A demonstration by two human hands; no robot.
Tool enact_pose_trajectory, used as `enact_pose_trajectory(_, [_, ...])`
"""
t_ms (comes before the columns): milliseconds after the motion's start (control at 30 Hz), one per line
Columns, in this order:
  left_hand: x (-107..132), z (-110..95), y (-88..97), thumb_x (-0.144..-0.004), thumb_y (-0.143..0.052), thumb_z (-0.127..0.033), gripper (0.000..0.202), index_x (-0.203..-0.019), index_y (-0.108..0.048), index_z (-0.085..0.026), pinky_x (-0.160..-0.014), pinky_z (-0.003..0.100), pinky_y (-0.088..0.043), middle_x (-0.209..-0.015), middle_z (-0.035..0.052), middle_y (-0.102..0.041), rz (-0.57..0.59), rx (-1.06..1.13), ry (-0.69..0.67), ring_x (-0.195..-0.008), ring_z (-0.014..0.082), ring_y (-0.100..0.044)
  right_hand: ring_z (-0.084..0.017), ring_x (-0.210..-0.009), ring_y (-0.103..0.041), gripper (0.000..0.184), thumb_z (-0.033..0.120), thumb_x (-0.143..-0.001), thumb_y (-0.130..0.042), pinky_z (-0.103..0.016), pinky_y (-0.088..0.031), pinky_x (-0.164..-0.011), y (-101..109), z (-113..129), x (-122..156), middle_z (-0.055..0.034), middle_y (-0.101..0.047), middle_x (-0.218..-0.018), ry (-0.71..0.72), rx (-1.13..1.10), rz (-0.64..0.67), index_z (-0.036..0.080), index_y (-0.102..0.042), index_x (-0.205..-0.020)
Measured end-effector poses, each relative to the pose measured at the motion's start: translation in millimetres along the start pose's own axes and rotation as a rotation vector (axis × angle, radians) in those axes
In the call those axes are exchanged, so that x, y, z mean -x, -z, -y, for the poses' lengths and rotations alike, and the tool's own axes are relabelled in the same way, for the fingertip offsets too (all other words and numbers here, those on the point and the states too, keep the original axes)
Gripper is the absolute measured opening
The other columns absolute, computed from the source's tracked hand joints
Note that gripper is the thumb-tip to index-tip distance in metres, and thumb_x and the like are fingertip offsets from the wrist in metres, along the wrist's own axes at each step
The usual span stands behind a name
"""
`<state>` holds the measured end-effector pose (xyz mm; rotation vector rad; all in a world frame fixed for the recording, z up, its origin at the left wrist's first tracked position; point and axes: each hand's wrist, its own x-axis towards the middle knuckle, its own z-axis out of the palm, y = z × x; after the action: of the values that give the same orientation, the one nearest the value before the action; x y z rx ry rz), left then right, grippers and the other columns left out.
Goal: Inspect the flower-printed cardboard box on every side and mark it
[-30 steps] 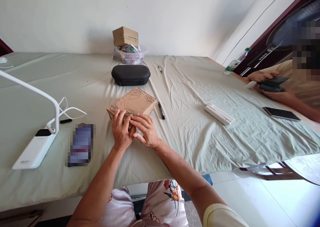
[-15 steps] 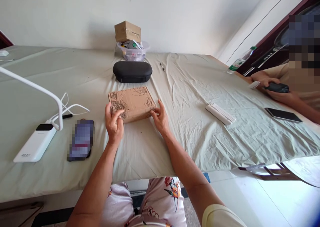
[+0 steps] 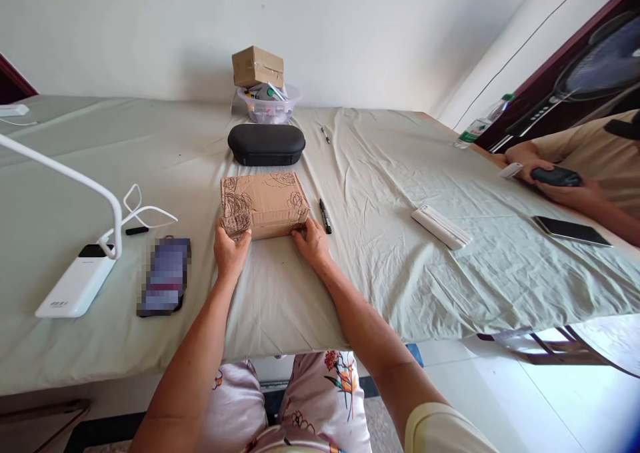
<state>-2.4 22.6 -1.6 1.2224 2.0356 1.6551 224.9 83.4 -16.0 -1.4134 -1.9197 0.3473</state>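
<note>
Between my two hands is a small cardboard box (image 3: 273,203) with black scribbled loops at its corners. My left hand (image 3: 231,250) grips its near left corner, thumb on the front face. At the near right corner, my right hand (image 3: 313,243) holds the box the same way; some fingertips of both hands are hidden behind its sides. A black marker (image 3: 325,216) lies on the cloth just right of the box. Behind the box sits a black hard case (image 3: 267,144).
On the left are a white power bank (image 3: 75,286), a lamp arm (image 3: 75,173) and a phone (image 3: 164,276). A plastic basin (image 3: 270,110) with a carton (image 3: 257,66) stands at the back. Rightward lie a white device (image 3: 440,226), another phone (image 3: 573,230) and a person's hands (image 3: 545,173).
The near side of the box now shows taller, and both hands have closed in on its near corners. The marker beside my right hand has come into sight.
</note>
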Motion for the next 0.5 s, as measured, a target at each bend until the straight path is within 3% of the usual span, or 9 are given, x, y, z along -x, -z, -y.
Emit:
enact_pose_trajectory(167, [3,-6,9.0,-0.091,-0.067,-0.053,0.064,-0.143,-0.054,-0.018,-0.095,0.038,-0.058,-0.128,0.0152,-0.072,-0.132,0.092,-0.237,-0.110,0.0244,-0.072,-0.023,-0.092,-0.065,0.042,0.037,-0.096,-0.059,-0.044,-0.055,-0.092,17,11,1,-0.0056,-0.069,-0.097,0.137,-0.189,-0.311,0.023,-0.060,-0.136])
enact_pose_trajectory(267, [6,-11,12.8,-0.097,-0.055,-0.064,0.068,-0.144,-0.053,-0.016,-0.096,0.038,-0.056,-0.125,0.0151,-0.071,-0.203,0.136,-0.374,-0.111,0.0240,-0.070,-0.021,-0.094,-0.064,0.044,0.039,-0.102,-0.055,-0.045,-0.055,-0.098,33,22,4,-0.0034,-0.065,-0.098,0.240,-0.303,-0.480,0.027,-0.054,-0.144])
enact_pose_trajectory(367, [9,-15,12.7,-0.099,-0.051,-0.067,0.068,-0.143,-0.055,-0.016,-0.096,0.038,-0.055,-0.127,0.0161,-0.070,-0.206,0.103,-0.404,-0.111,0.0243,-0.070,-0.022,-0.096,-0.064,0.037,0.040,-0.102,-0.055,-0.046,-0.055,-0.098,44,31,7,-0.0053,-0.064,-0.103,0.269,-0.359,-0.494,0.028,-0.060,-0.136])
enact_pose_trajectory(500, [11,-18,10.7,-0.100,-0.053,-0.063,0.067,-0.145,-0.056,-0.014,-0.091,0.036,-0.055,-0.128,0.0186,-0.069,-0.199,0.044,-0.423,-0.107,0.0239,-0.069,-0.024,-0.095,-0.063,0.029,0.044,-0.102,-0.053,-0.047,-0.056,-0.096,46,34,7,-0.0071,-0.064,-0.101,0.167,-0.382,-0.454,0.025,-0.065,-0.121])
